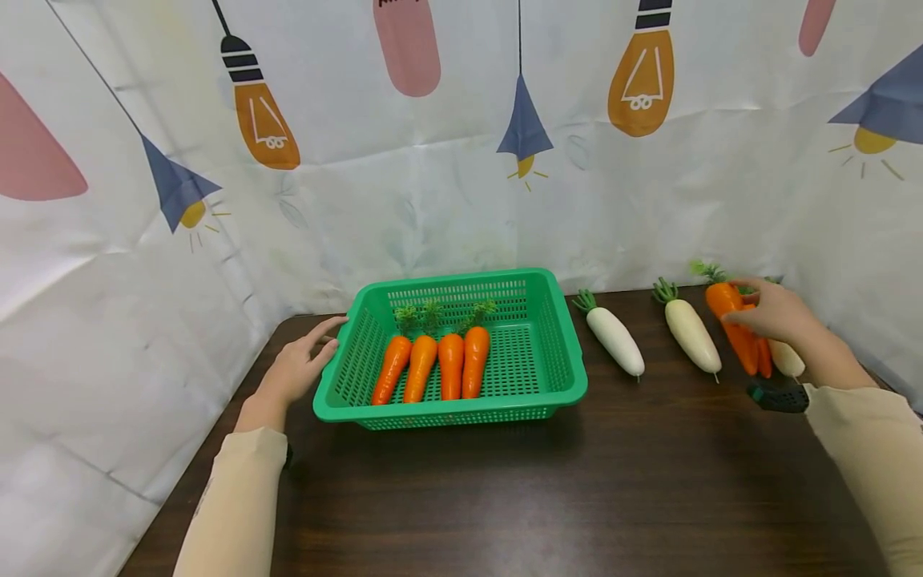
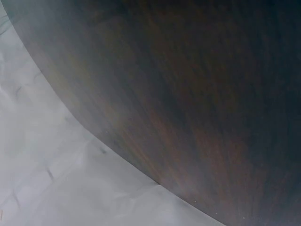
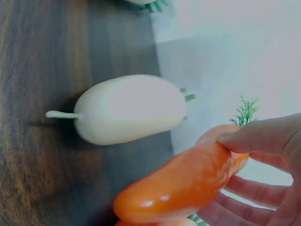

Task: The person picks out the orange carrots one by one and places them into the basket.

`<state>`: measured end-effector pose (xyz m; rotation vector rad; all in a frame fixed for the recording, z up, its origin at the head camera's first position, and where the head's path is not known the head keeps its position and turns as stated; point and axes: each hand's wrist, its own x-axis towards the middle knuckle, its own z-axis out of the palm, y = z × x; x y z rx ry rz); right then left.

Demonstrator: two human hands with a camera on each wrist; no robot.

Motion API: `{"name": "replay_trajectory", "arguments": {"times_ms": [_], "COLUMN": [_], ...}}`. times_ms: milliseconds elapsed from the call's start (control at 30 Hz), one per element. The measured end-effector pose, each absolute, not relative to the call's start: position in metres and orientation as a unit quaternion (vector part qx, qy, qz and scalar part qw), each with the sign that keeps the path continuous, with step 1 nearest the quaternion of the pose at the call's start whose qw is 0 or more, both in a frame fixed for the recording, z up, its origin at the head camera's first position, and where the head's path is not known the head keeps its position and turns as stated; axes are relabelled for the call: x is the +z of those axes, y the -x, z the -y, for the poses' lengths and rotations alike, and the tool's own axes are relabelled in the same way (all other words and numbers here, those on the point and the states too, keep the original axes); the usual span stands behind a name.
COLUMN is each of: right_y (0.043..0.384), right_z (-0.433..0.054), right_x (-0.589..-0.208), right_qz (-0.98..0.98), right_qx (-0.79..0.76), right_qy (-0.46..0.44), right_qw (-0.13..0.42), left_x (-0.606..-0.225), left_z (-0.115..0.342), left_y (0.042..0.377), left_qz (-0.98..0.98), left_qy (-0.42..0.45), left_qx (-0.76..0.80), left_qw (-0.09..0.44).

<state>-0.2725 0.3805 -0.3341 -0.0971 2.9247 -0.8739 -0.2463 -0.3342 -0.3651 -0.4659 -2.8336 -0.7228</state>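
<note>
In the head view, our left hand, fingers apart, is at the basket's rim; the left wrist shows just tabletop; in the right, our right hand, fingers clamped on a carrot near a radish; its gloss could cause slipping.

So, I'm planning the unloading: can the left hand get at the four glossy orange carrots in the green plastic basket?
Probably yes: the left hand is at the left rim of the open-topped basket, and nothing covers the carrots.
</note>
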Motion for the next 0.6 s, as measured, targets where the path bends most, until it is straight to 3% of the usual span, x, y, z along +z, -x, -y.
{"name": "replay_trajectory", "arguments": {"times_ms": [600], "right_y": [0.254], "right_z": [-0.335], "right_x": [-0.307], "right_qz": [-0.879], "right_qx": [-0.469], "right_qy": [0.08], "right_qw": [0.029], "left_x": [-0.366], "left_z": [0.336], "left_y": [0.246], "left_qz": [0.955], "left_qy": [0.155], "left_qx": [-0.238], "left_qw": [0.09]}}
